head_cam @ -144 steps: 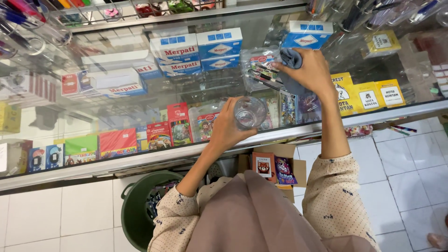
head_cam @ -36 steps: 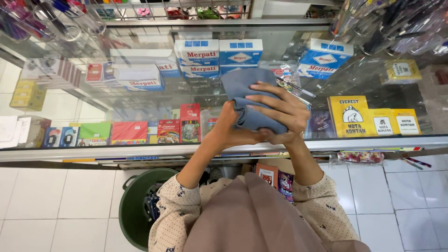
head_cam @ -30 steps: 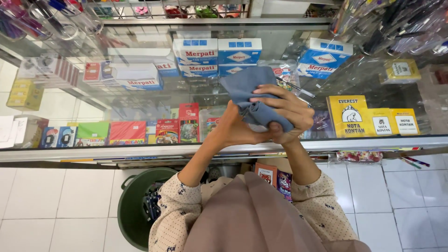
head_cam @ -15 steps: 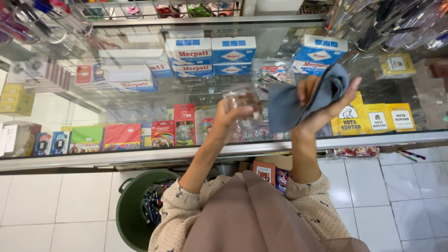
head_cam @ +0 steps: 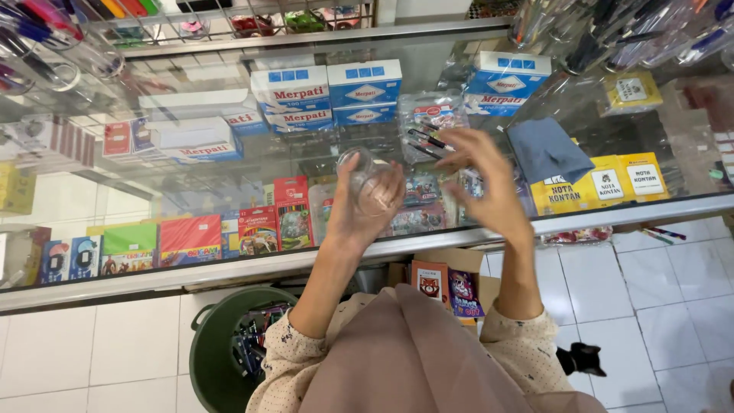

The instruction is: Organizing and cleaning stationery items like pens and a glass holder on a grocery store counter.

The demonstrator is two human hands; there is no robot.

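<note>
Clear glass catches the light first: a small tumbler [head_cam: 367, 180] sits in the left hand [head_cam: 365, 210], held up over the glass worktop [head_cam: 229, 164] with its mouth tipped away from the person. The left grip is closed round the tumbler's body, fingers wrapped about its lower half. The right hand [head_cam: 489, 191] hovers just beside it, apart from the glass, its grip loose and open with fingers spread and nothing in it. A blue-grey cloth [head_cam: 547, 149] lies crumpled on the worktop to the right of that hand, near a stack of yellow receipt pads [head_cam: 604, 183]. Under the glass are blue-and-white boxes [head_cam: 329, 92] in a row, and lower down, red and green packets [head_cam: 160, 241] along the front shelf. Down by the person's left sleeve stands a green bin [head_cam: 218, 356] on the white tiled floor [head_cam: 92, 352], with dark items inside.
</note>
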